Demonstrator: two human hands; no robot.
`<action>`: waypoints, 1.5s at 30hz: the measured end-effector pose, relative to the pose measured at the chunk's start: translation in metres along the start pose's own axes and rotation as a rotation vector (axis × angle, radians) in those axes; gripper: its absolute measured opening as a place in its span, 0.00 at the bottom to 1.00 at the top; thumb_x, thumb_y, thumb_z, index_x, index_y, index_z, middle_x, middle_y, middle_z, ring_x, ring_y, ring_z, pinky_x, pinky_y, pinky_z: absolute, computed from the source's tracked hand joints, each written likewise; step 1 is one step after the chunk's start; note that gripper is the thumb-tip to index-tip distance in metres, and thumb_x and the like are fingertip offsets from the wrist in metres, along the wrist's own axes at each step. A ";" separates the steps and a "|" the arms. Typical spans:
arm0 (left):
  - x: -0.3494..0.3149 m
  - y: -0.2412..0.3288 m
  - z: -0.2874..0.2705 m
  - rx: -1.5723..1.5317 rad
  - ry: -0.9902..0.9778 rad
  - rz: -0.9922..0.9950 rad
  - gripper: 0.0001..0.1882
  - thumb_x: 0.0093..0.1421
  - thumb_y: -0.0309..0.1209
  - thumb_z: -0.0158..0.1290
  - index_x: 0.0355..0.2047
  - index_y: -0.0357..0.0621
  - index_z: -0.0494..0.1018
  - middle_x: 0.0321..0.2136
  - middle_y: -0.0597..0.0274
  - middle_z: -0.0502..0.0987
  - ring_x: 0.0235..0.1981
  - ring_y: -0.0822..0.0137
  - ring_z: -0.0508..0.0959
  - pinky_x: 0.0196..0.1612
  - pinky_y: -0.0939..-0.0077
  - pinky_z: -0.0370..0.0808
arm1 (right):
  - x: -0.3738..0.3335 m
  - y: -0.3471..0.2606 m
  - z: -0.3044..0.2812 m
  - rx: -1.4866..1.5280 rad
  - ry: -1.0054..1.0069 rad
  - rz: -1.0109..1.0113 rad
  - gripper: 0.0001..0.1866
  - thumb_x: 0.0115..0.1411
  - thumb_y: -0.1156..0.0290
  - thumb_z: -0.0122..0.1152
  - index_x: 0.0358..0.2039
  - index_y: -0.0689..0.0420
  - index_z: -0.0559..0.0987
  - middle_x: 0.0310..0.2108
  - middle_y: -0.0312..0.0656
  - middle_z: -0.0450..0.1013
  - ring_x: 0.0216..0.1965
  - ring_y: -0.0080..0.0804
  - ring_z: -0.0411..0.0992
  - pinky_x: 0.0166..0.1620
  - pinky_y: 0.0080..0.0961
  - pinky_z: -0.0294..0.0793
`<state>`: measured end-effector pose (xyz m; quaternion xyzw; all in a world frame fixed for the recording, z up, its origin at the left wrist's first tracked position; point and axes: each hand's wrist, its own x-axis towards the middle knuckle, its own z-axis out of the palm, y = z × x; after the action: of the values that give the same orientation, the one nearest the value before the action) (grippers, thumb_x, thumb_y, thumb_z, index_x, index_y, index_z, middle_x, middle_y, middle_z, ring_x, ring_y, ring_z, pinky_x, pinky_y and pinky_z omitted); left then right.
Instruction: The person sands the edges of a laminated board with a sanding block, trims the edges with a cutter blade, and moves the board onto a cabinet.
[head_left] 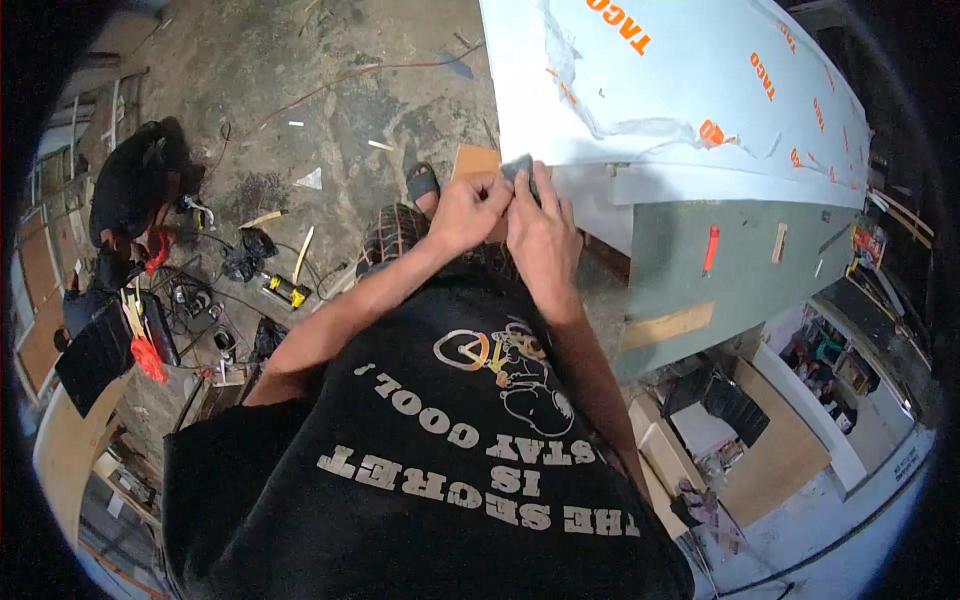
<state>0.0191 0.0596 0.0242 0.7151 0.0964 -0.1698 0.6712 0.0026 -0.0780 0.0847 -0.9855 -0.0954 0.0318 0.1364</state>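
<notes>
My left hand (468, 212) is closed, thumb and fingers pinched together at the near corner of the white-covered panel. What it pinches, if anything, is hidden. Right beside it, my right hand (545, 235) has its fingers bent round a small dark grey piece (517, 167), which looks flat and sits against the panel's corner. The two hands' fingertips nearly touch. A tan board piece (474, 160) shows just beyond my left hand; whether it is held or only behind cannot be told. The large panel (640, 90) has white film with orange print, torn along one line.
A grey-green surface (740, 270) at right carries a red-handled tool (711, 249) and wood strips. On the concrete floor (330, 110) at left lie cables, a yellow-and-black power tool (285, 291) and offcuts. Another person in dark clothes (135, 185) crouches at far left.
</notes>
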 end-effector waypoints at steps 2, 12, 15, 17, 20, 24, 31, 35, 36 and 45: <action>0.001 -0.006 -0.001 -0.026 -0.020 -0.025 0.17 0.66 0.37 0.53 0.28 0.34 0.77 0.18 0.65 0.74 0.23 0.80 0.70 0.26 0.74 0.68 | 0.005 0.002 0.006 -0.011 0.005 -0.012 0.22 0.63 0.69 0.58 0.57 0.57 0.78 0.64 0.45 0.69 0.42 0.50 0.75 0.46 0.42 0.79; 0.006 -0.003 -0.001 -0.074 0.010 -0.043 0.17 0.66 0.37 0.53 0.28 0.33 0.77 0.18 0.64 0.76 0.23 0.79 0.71 0.26 0.74 0.69 | 0.010 -0.001 0.001 0.037 -0.110 0.049 0.21 0.65 0.67 0.57 0.57 0.58 0.78 0.65 0.46 0.66 0.52 0.55 0.72 0.49 0.44 0.79; 0.006 -0.004 0.003 -0.138 0.056 -0.058 0.17 0.66 0.36 0.53 0.28 0.33 0.77 0.18 0.62 0.76 0.24 0.79 0.72 0.27 0.73 0.71 | 0.018 -0.007 -0.012 0.063 -0.147 0.058 0.21 0.64 0.67 0.58 0.57 0.58 0.78 0.65 0.47 0.66 0.53 0.56 0.72 0.50 0.44 0.79; 0.000 -0.005 0.003 -0.021 0.026 0.015 0.18 0.69 0.35 0.53 0.26 0.33 0.76 0.20 0.72 0.74 0.24 0.82 0.69 0.25 0.77 0.68 | 0.008 0.002 -0.002 0.054 -0.054 -0.001 0.22 0.64 0.67 0.58 0.58 0.59 0.77 0.65 0.48 0.66 0.52 0.57 0.73 0.51 0.44 0.78; 0.005 -0.004 0.002 -0.021 0.019 0.027 0.18 0.69 0.35 0.53 0.26 0.32 0.75 0.19 0.73 0.72 0.23 0.82 0.68 0.24 0.76 0.67 | 0.011 0.002 0.002 0.042 -0.078 0.026 0.22 0.64 0.68 0.58 0.58 0.58 0.77 0.65 0.48 0.66 0.53 0.56 0.72 0.51 0.45 0.78; 0.008 0.003 0.001 -0.060 0.045 0.022 0.18 0.69 0.34 0.52 0.25 0.33 0.75 0.18 0.73 0.72 0.23 0.82 0.67 0.24 0.76 0.67 | 0.020 -0.002 -0.006 0.040 -0.061 0.011 0.21 0.64 0.68 0.57 0.56 0.58 0.78 0.64 0.47 0.67 0.51 0.54 0.73 0.50 0.45 0.78; 0.021 0.007 -0.004 0.015 0.092 -0.043 0.19 0.67 0.37 0.53 0.25 0.32 0.75 0.17 0.68 0.73 0.24 0.80 0.69 0.27 0.75 0.69 | 0.034 -0.007 -0.007 0.057 0.004 -0.003 0.22 0.63 0.69 0.57 0.58 0.56 0.78 0.63 0.47 0.69 0.48 0.52 0.75 0.49 0.44 0.78; 0.013 0.011 -0.008 0.049 0.050 0.009 0.18 0.64 0.37 0.54 0.26 0.32 0.77 0.16 0.49 0.76 0.19 0.75 0.73 0.25 0.69 0.72 | 0.023 -0.003 -0.003 0.047 -0.039 0.000 0.23 0.62 0.70 0.57 0.58 0.57 0.77 0.62 0.47 0.70 0.47 0.52 0.75 0.49 0.42 0.78; 0.015 0.010 -0.009 0.050 0.052 0.011 0.18 0.64 0.37 0.54 0.26 0.32 0.77 0.16 0.49 0.76 0.19 0.75 0.73 0.25 0.69 0.72 | 0.017 -0.008 -0.006 0.020 -0.083 0.030 0.23 0.63 0.70 0.56 0.58 0.57 0.77 0.62 0.47 0.70 0.48 0.52 0.75 0.50 0.42 0.78; 0.011 0.021 -0.016 0.140 0.031 -0.058 0.16 0.61 0.39 0.54 0.27 0.36 0.80 0.22 0.43 0.79 0.25 0.52 0.82 0.32 0.63 0.76 | 0.029 -0.012 -0.004 0.045 -0.070 0.032 0.22 0.64 0.70 0.55 0.59 0.58 0.77 0.63 0.48 0.69 0.49 0.52 0.74 0.50 0.43 0.78</action>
<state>0.0386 0.0732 0.0407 0.7596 0.1153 -0.1844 0.6130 0.0289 -0.0623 0.0907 -0.9819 -0.0835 0.0708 0.1546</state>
